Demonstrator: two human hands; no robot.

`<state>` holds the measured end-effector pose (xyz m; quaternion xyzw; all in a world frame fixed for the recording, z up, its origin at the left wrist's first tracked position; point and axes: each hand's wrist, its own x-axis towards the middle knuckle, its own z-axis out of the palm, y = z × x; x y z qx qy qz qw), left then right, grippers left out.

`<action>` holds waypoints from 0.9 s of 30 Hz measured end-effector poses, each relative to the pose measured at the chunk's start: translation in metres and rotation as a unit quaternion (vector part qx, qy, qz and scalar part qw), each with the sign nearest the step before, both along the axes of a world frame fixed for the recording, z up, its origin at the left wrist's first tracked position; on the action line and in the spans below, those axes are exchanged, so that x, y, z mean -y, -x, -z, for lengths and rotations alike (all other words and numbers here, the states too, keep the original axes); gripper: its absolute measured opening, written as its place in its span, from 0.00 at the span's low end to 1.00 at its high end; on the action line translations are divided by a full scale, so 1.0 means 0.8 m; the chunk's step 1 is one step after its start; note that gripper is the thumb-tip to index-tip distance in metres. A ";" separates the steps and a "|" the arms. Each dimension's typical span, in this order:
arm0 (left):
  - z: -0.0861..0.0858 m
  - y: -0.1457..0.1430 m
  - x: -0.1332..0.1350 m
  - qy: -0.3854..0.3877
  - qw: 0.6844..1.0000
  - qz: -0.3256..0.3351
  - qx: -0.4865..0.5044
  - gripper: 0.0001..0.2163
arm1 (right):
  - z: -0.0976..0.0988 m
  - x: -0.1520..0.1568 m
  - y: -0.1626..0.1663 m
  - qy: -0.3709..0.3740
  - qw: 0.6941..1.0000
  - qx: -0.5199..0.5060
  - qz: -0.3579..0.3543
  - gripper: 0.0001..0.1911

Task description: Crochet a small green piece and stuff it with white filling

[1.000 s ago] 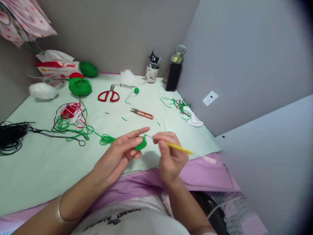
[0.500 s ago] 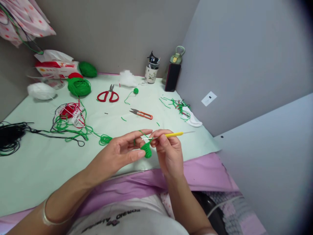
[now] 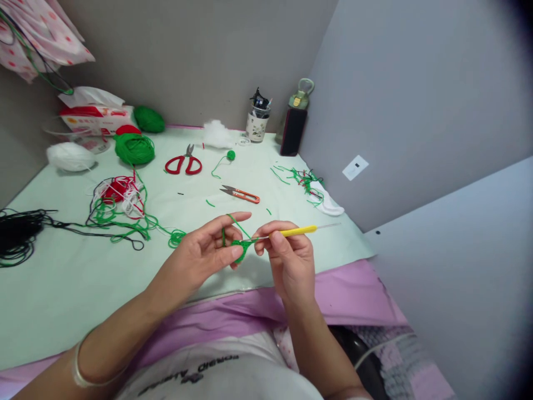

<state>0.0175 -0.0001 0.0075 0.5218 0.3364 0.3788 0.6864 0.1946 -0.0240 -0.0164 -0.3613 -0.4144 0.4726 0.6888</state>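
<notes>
Between the thumb and fingers of my left hand is a small green crochet piece, partly covered by the thumb. Green yarn runs taut over my raised left index finger and down to the piece. My right hand pinches a crochet hook with a yellow handle, held nearly level. The hook's thin metal end reaches left to the piece's top edge; its tip is hard to make out there. Both hands are close together above the table's front edge.
Orange thread snips and red-handled scissors lie beyond my hands. Tangled yarn, a green yarn ball and black cord are at left. A phone leans on a bottle; yarn scraps lie at right.
The crochet piece has tilted and moved slightly left and up with my left fingers. My right hand and the hook have shifted slightly right, and the hook's end now meets the piece.
</notes>
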 end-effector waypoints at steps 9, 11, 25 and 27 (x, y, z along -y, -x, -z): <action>-0.002 -0.002 0.001 -0.012 1.000 -0.024 -0.016 0.17 | -0.001 0.006 0.000 -0.051 0.999 0.018 -0.006 0.11; -0.002 -0.002 0.001 -0.016 0.999 -0.028 -0.021 0.17 | -0.001 0.009 -0.001 -0.069 0.996 0.050 0.005 0.10; 0.000 -0.016 0.007 0.149 0.983 -0.027 0.105 0.27 | 0.017 0.015 0.006 -0.306 0.827 0.423 0.205 0.13; -0.003 -0.013 0.005 0.186 0.974 -0.015 0.126 0.25 | 0.013 0.011 0.006 -0.242 0.907 0.300 0.170 0.11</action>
